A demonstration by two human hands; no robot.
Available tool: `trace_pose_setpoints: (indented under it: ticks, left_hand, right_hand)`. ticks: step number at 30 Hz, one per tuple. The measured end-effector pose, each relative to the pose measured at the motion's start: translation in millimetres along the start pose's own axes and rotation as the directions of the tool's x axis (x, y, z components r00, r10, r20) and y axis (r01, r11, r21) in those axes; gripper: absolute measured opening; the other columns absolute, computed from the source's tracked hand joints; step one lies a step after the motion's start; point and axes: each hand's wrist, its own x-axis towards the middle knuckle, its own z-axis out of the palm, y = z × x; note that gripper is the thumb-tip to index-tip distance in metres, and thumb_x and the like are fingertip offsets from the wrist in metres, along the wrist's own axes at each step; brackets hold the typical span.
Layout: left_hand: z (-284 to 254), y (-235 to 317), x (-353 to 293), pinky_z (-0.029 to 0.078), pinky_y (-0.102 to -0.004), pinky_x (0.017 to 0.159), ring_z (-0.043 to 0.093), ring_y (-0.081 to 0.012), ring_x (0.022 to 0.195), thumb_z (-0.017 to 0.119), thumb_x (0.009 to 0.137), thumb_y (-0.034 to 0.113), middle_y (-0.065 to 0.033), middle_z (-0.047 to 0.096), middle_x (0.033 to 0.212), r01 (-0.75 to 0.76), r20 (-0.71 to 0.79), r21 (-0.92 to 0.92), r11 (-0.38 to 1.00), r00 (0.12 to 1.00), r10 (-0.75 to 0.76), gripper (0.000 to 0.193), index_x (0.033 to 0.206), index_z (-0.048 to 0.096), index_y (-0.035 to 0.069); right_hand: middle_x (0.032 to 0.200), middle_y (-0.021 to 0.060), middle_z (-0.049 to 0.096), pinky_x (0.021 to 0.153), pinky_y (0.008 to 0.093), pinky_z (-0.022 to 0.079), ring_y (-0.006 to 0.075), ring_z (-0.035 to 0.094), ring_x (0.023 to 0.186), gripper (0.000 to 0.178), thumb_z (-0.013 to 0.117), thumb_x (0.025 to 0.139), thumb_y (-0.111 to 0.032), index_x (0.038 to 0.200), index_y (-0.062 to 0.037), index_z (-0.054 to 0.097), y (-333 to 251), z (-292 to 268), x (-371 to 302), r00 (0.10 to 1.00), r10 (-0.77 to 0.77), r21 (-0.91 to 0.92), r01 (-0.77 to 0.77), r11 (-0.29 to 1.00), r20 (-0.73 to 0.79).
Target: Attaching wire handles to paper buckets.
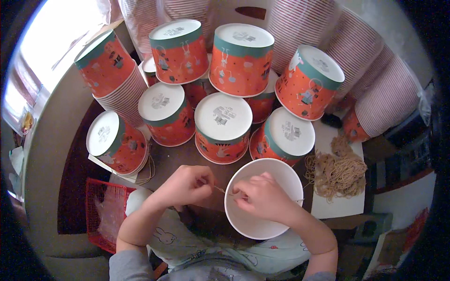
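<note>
A white-lined paper bucket rests at my lap by the table's near edge, tilted with its open mouth toward me. My left hand, just left of the bucket, is closed in a pinch on a thin tan string. That string runs to the bucket's left rim. Over the bucket's mouth, my right hand has its fingers pinched together close to the inner left wall, where the string comes through. The fingertips partly hide the string there. A short bit of string also shows at the bucket's right rim.
Orange and green paper buckets stand upside down across the table, some stacked two high. Tall nested bucket stacks in clear plastic rise behind. A heap of tan string lies on white board at right. A red basket sits at left.
</note>
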Motion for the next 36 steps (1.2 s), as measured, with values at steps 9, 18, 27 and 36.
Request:
trace_pose_setpoints:
  ticks: [9,18,27,36]
  left_hand:
    - [-10,-14,4,0.043,-0.0216,0.064,0.054,-0.0103,0.075,0.046,0.075,0.003,-0.0127,0.061,0.09,-0.048,0.025,-0.488,0.872,0.997,0.069,0.005,0.074,0.051,0.002]
    - [-3,-7,7,0.044,-0.0238,0.073,0.055,-0.0118,0.083,0.047,0.086,0.008,-0.0123,0.058,0.099,-0.088,0.035,-0.798,0.597,0.981,0.191,0.004,0.085,0.05,0.005]
    - [16,-1,11,0.04,-0.0272,0.083,0.048,-0.0115,0.097,0.057,0.083,0.01,-0.0022,0.053,0.091,-0.589,-0.094,-0.188,0.786,0.808,0.582,0.008,0.087,0.056,0.004]
    - [23,3,4,0.046,-0.0239,0.074,0.057,-0.0097,0.08,0.053,0.086,0.013,-0.0045,0.059,0.083,-0.296,0.041,-0.329,0.897,0.944,0.327,0.015,0.091,0.055,-0.001]
  right_hand:
    - [0.072,0.008,0.061,0.057,0.0339,0.048,0.0232,0.06,0.065,0.015,0.06,0.076,-0.02,0.085,-0.0078,0.059,-3,-6,-2,0.994,0.067,0.184,-0.083,0.979,0.088]
    - [0.063,0.0033,0.054,0.052,0.028,0.043,0.014,0.054,0.055,0.031,0.065,0.074,-0.019,0.1,-0.0068,0.054,-10,-25,-1,0.977,0.202,0.31,-0.213,0.927,0.069]
    - [0.07,0.0105,0.061,0.057,0.0304,0.045,0.0176,0.059,0.061,0.025,0.059,0.08,-0.023,0.094,-0.0028,0.061,-13,-12,7,0.979,0.196,0.574,-0.128,0.809,-0.058]
    - [0.075,0.0012,0.059,0.06,0.0195,0.043,0.0045,0.053,0.067,0.014,0.055,0.084,-0.012,0.087,0.0006,0.06,-7,-21,6,0.97,0.202,0.694,-0.056,0.717,-0.131]
